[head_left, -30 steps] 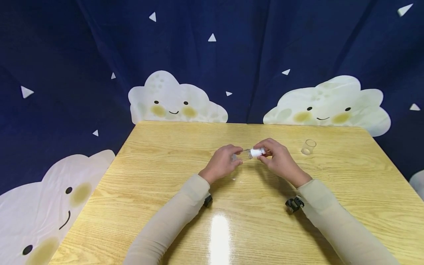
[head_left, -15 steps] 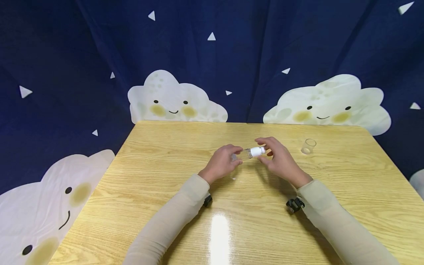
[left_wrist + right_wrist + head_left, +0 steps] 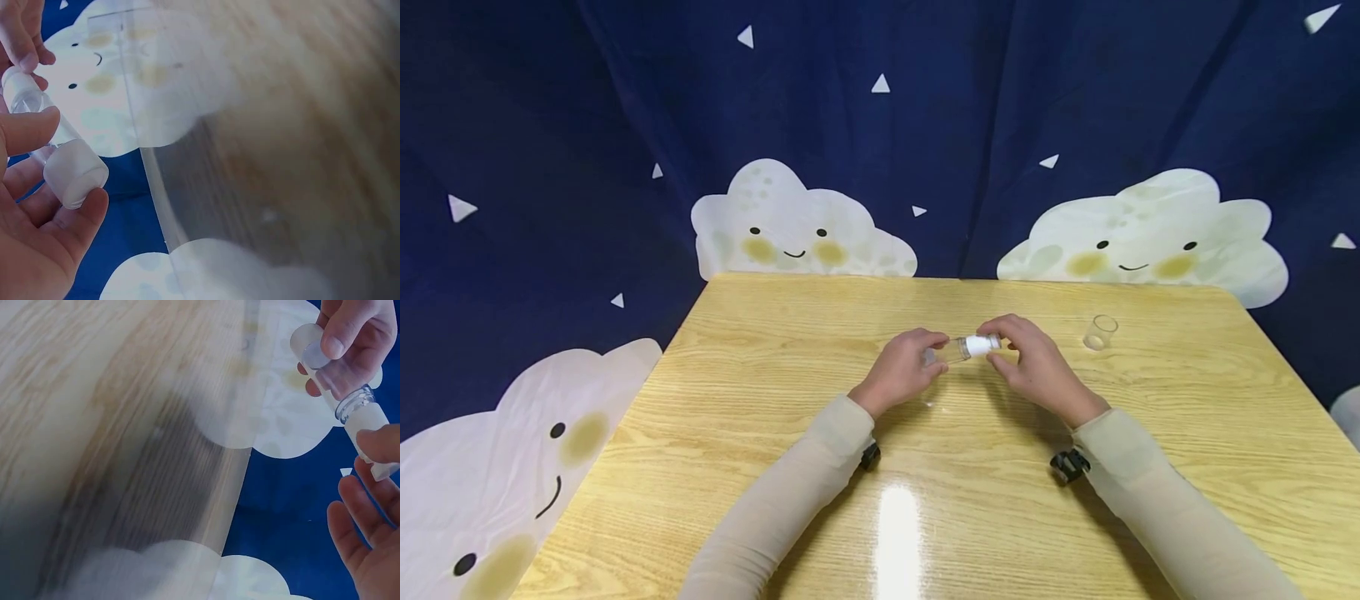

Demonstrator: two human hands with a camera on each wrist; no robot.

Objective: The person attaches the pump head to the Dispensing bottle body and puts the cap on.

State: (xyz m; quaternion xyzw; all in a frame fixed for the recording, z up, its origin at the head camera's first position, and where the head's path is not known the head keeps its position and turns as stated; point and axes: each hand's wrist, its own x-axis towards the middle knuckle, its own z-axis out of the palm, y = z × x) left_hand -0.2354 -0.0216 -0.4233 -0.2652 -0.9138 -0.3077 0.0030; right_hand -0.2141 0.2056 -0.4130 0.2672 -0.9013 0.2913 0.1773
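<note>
Above the table, a small clear bottle [image 3: 955, 351] lies nearly level between the two hands. My left hand [image 3: 898, 371] grips its clear body near the white base [image 3: 75, 172], with thumb and fingers on either side. At the other end is a white top [image 3: 981, 345] over a ringed clear neck [image 3: 354, 403]. My right hand [image 3: 1037, 363] pinches this top between thumb and fingers; in the right wrist view the lower fingers are spread away from it. Whether the top is seated tightly on the neck cannot be told.
A clear open-ended cylinder, like a small overcap [image 3: 1101, 332], stands on the wooden table [image 3: 760, 333] to the right of my right hand. Behind the table's far edge hangs a dark blue curtain [image 3: 955, 125] with clouds on it.
Half a second ago my right fingers were spread off the white top; now they have closed on it again. The left hand keeps its grip on the bottle, almost still.
</note>
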